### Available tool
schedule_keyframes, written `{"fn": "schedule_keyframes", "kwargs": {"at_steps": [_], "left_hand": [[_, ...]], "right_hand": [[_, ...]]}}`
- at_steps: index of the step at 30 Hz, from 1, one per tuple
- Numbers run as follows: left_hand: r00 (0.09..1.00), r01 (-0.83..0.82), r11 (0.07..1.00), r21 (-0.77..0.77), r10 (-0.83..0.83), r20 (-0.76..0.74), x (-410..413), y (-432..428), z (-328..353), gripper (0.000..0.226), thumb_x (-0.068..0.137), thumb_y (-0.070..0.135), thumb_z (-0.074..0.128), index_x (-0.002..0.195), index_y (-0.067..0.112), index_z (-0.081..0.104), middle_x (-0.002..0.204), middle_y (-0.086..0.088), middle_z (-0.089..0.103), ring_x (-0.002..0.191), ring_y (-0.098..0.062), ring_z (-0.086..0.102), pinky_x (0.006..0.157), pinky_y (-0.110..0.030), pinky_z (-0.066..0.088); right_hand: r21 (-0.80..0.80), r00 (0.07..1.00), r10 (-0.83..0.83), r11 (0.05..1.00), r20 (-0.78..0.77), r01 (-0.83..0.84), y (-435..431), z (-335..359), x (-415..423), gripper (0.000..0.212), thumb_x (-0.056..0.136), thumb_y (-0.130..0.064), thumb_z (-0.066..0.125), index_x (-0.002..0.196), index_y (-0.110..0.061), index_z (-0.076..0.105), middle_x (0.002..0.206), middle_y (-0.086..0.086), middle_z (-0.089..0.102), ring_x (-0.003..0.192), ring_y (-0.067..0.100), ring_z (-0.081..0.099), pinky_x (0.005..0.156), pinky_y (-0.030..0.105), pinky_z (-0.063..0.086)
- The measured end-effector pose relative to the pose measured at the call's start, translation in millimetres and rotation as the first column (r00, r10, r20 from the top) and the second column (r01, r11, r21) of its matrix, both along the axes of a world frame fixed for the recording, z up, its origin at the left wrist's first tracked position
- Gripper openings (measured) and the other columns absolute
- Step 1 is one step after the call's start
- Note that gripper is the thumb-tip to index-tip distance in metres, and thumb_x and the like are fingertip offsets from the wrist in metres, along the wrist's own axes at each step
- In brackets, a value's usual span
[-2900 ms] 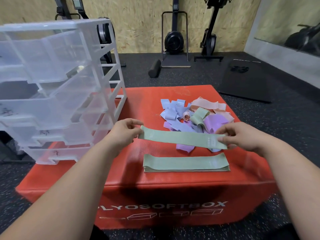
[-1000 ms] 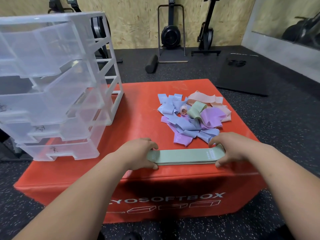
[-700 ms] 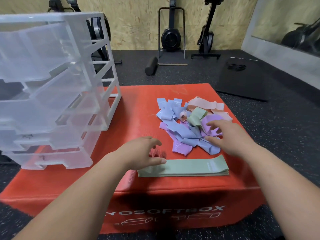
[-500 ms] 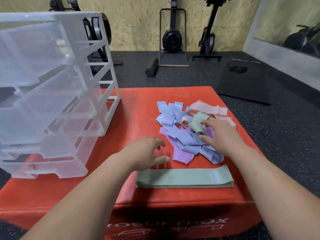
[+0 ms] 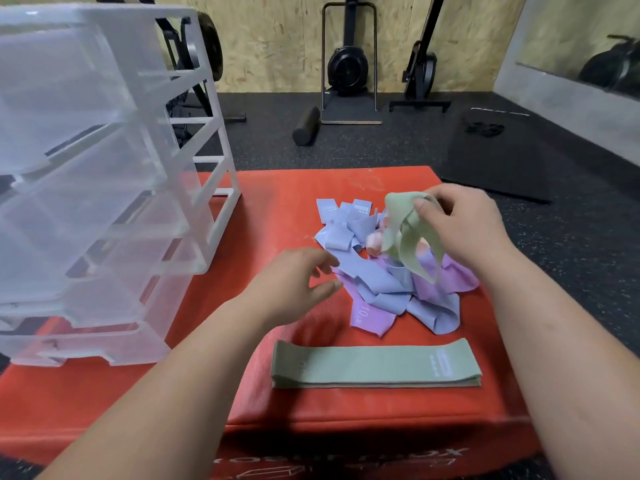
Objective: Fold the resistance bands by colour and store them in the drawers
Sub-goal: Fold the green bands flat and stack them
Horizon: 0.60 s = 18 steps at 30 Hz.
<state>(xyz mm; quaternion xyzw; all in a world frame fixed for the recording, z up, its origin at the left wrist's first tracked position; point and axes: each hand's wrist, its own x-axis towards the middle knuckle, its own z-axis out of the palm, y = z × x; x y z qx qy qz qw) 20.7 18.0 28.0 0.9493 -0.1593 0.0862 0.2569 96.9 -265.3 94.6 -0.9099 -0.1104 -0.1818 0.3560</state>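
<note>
A stack of flat folded green bands [image 5: 375, 368] lies near the front edge of the red soft box [image 5: 284, 202]. Behind it sits a loose pile of blue, purple and pink bands [image 5: 381, 282]. My right hand [image 5: 460, 226] pinches a crumpled green band [image 5: 407, 237] and holds it lifted above the pile. My left hand [image 5: 294, 282] hovers over the box just left of the pile, fingers relaxed, holding nothing. A clear plastic drawer unit [image 5: 97, 188] stands on the box's left side, its drawers pulled out.
Dark rubber floor surrounds the box. A black mat [image 5: 502, 157] lies at the right rear. A foam roller [image 5: 306, 126] and exercise machines [image 5: 348, 64] stand by the far wooden wall.
Both hands left the folded green stack. My right hand reached into the pile and lifted a green band out of it. My left hand drifted up beside the pile.
</note>
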Motion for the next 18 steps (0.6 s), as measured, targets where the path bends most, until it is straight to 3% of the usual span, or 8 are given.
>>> {"fn": "schedule_keyframes", "kwargs": {"at_steps": [4, 7, 10, 14, 18], "left_hand": [[0.993, -0.036, 0.989, -0.141, 0.052, 0.105, -3.4, -4.5, 6.1, 0.036, 0.095, 0.044, 0.074, 0.128, 0.029, 0.068, 0.109, 0.016, 0.071, 0.096, -0.002, 0.067, 0.088, -0.035, 0.057], [0.981, -0.074, 0.960, -0.270, 0.118, 0.152, -9.6, -11.7, 14.5, 0.047, 0.094, 0.045, 0.076, 0.137, 0.031, 0.062, 0.117, 0.017, 0.069, 0.102, -0.002, 0.065, 0.090, -0.027, 0.054], [0.983, -0.076, 0.907, -0.415, 0.138, 0.121, -18.1, -25.3, 24.3, 0.061, 0.091, 0.046, 0.079, 0.146, 0.036, 0.053, 0.127, 0.018, 0.066, 0.108, 0.000, 0.064, 0.090, -0.019, 0.050], [0.992, -0.061, 0.862, -0.504, 0.110, 0.068, -26.4, -40.0, 27.7, 0.068, 0.089, 0.044, 0.082, 0.147, 0.044, 0.047, 0.128, 0.021, 0.065, 0.111, 0.001, 0.063, 0.088, -0.020, 0.051], [0.990, -0.073, 0.836, -0.544, 0.126, 0.060, -23.3, -46.0, 24.9, 0.043, 0.092, 0.026, 0.082, 0.127, 0.040, 0.061, 0.095, 0.016, 0.072, 0.092, -0.002, 0.069, 0.083, -0.027, 0.054]], "right_hand": [[0.263, 0.986, 0.169, 0.951, 0.001, -0.164, 6.9, 20.4, -20.7, 0.017, 0.099, -0.034, 0.067, 0.091, -0.022, 0.076, 0.088, -0.005, 0.076, 0.081, 0.017, 0.070, 0.069, 0.033, 0.057], [0.339, 0.964, 0.266, 0.908, -0.017, -0.244, 10.4, 22.5, -34.0, 0.020, 0.102, -0.033, 0.067, 0.088, -0.021, 0.076, 0.080, -0.007, 0.073, 0.068, 0.012, 0.064, 0.060, 0.024, 0.052], [0.280, 0.950, 0.310, 0.916, -0.047, -0.285, 14.8, 11.8, -38.3, 0.019, 0.101, -0.028, 0.068, 0.086, -0.020, 0.075, 0.072, -0.012, 0.069, 0.067, 0.007, 0.059, 0.068, 0.026, 0.047], [0.071, 0.939, 0.341, 0.938, -0.046, -0.338, 22.2, -0.9, -44.1, 0.011, 0.101, -0.027, 0.067, 0.097, -0.032, 0.077, 0.094, -0.014, 0.075, 0.084, 0.003, 0.063, 0.076, 0.024, 0.045], [0.075, 0.917, 0.396, 0.917, -0.051, -0.392, 24.7, -2.5, -45.1, 0.018, 0.102, -0.028, 0.065, 0.112, -0.037, 0.077, 0.100, -0.016, 0.073, 0.092, 0.012, 0.063, 0.076, 0.024, 0.044]]}}
